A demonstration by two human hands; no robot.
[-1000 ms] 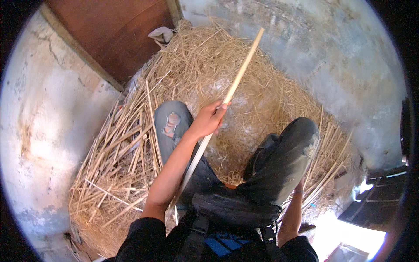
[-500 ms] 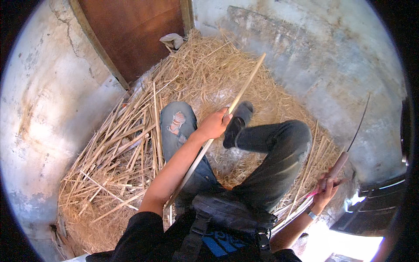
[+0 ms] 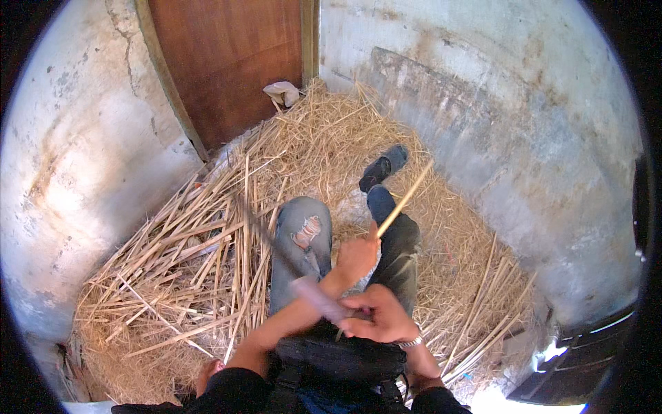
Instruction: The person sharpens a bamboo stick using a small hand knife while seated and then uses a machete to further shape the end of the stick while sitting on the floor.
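Note:
My left hand point(image 3: 357, 259) is closed around a pale bamboo strip point(image 3: 407, 198), which slants up and right over my bent right leg. Its lower part is mostly hidden behind my hands and forearm. Low over my lap, my right hand point(image 3: 384, 314) grips a long-bladed knife point(image 3: 318, 299) close to its thick brownish handle. That handle crosses over my left forearm, and the dark, thin blade points up and left, smeared by motion. Whether knife and strip touch cannot be made out.
Loose split strips point(image 3: 200, 255) lie heaped to my left, and fine shavings point(image 3: 331, 131) cover the floor ahead. More strips point(image 3: 483, 310) lie at my right. Worn walls point(image 3: 510, 124) and a brown door point(image 3: 227, 62) close in the corner, with a pale cloth point(image 3: 282, 92) at its foot.
My right hand has swung the knife from far right in to my lap, across my left forearm. The strip has been drawn lower and nearer me. My right leg has shifted left.

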